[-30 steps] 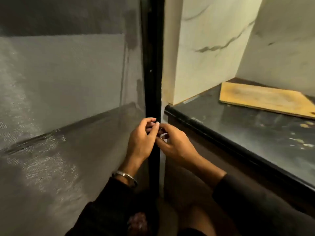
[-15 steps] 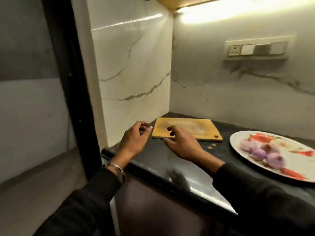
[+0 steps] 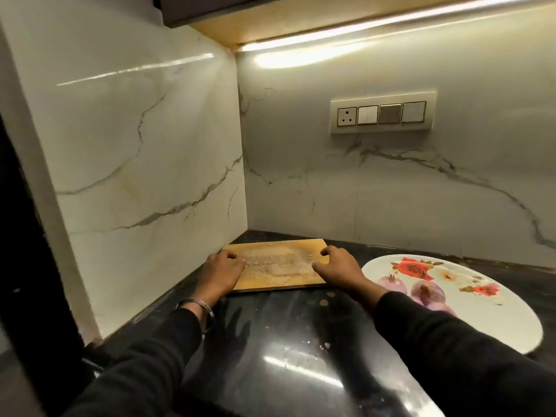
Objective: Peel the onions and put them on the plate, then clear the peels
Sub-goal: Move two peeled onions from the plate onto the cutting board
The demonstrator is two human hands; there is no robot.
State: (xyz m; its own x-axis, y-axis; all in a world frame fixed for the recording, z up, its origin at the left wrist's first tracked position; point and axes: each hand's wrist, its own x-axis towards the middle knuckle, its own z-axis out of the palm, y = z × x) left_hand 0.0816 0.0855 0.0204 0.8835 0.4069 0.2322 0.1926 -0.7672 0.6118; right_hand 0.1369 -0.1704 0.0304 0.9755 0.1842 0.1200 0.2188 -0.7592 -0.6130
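A wooden cutting board (image 3: 276,263) lies in the counter's back corner. My left hand (image 3: 222,270) grips its left edge and my right hand (image 3: 337,267) grips its right edge, fingers curled over the board. To the right, a white oval plate (image 3: 493,320) with red flower prints holds peeled purple onions (image 3: 427,291); my right sleeve hides part of them. A few small peel bits (image 3: 324,302) lie on the black counter in front of the board.
The glossy black counter (image 3: 285,341) ends at marble walls on the left and at the back. A switch panel (image 3: 382,113) sits on the back wall. A dark door frame (image 3: 27,266) stands at the far left, beyond the counter's end.
My view swung from the floor area beside the counter up to the counter. Both hands moved from down by the door frame onto the cutting board's two edges.
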